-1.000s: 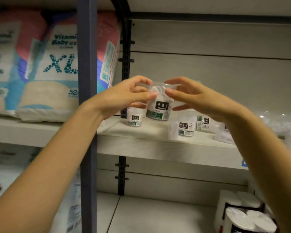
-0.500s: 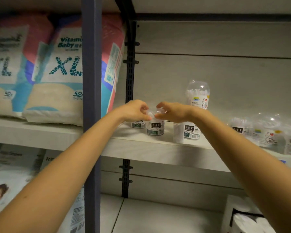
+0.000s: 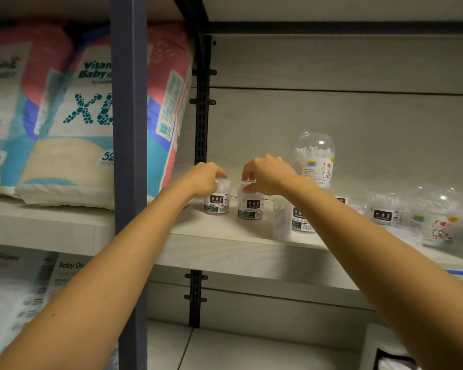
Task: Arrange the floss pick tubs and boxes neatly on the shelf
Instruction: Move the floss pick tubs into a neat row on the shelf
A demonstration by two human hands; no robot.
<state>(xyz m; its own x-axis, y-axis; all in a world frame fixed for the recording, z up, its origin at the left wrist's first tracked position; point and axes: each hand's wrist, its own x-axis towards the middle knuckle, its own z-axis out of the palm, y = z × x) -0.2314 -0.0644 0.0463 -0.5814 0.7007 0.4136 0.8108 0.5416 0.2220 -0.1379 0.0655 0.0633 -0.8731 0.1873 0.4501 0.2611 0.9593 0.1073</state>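
**Hands split since half a second ago, one tub each**

Both were bunched on one tub before. Now the left hand curls over the lid of the left small clear round plastic tub, gripping it. The right hand pinches the top of the second small clear round plastic tub. Both tubs stand upright on the pale wood-look shelf, just beside each other, not touching, towards the back wall. White floss picks show through the clear walls. Each label has a black patch with white characters, "DENTAL FLOSS", a green band and a barcode.

Right of them, nearer the edge, stands a larger clear tub, packed white, same label, partly behind the right forearm. Behind it a tall clear domed jar holds white sticks and carries a cartoon bear label. Further right are more clear tubs, blurred. In the left bay, diaper packs read "Baby" and "XL".
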